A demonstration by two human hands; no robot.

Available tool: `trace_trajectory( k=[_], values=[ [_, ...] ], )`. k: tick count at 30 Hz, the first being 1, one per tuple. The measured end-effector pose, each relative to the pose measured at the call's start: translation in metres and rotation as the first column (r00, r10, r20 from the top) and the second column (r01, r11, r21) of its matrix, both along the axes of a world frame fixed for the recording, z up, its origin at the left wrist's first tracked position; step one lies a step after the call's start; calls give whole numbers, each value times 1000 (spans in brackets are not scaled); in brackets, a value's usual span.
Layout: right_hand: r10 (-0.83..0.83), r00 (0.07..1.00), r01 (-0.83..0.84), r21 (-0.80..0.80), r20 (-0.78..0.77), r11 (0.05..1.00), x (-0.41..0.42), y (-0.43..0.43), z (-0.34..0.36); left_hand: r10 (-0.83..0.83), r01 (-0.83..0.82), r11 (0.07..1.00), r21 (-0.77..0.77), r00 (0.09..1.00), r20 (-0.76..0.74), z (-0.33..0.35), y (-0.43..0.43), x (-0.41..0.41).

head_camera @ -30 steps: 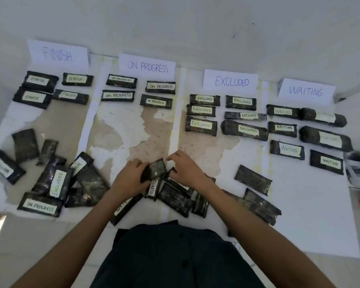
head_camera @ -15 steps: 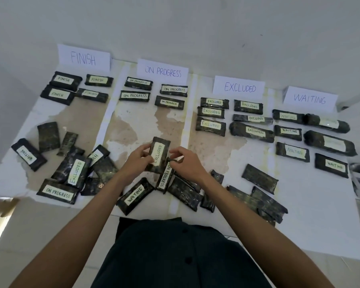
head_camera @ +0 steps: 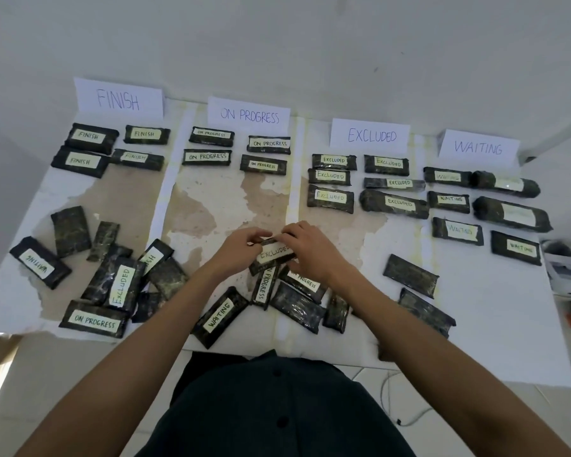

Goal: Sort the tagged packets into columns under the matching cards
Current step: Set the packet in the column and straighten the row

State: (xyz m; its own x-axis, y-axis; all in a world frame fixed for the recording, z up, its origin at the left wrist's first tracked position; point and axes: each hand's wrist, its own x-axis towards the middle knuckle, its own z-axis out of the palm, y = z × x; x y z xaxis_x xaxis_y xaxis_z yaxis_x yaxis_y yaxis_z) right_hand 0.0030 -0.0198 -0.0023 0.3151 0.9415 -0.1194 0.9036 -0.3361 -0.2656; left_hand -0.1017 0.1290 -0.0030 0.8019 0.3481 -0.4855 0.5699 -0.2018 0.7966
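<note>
while both hands [head_camera: 279, 250] pinch the excluded packet [head_camera: 274, 253], loose packets [head_camera: 297, 305] crowd beneath it.

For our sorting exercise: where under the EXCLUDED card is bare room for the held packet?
Both hands, left and right, hold the dark wrapped packet tagged EXCLUDED. Bare stained paper lies below the six EXCLUDED packets, above a blank dark packet. The pile nearer the person is crowded.

Both forearms reach forward and converge; the left hand [head_camera: 236, 250] and right hand [head_camera: 312, 250] pinch one packet [head_camera: 274, 253] between them.
</note>
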Motion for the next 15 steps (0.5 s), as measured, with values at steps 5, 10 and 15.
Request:
trace_trajectory(
  k=[5,10,15],
  values=[
    [-95,995,94,-83,-10,992,36,-27,-9,20,-20,1000,-1,1000,17,-13,-27,44],
    [-292,956,289,-144,-2,947,86,-41,-32,92,-91,992,82,996,-11,-31,-49,90],
    [-349,937,338,-208,-21,918,107,-41,-49,-14,18,987,157,1000,-27,-52,-63,105]
  ],
)
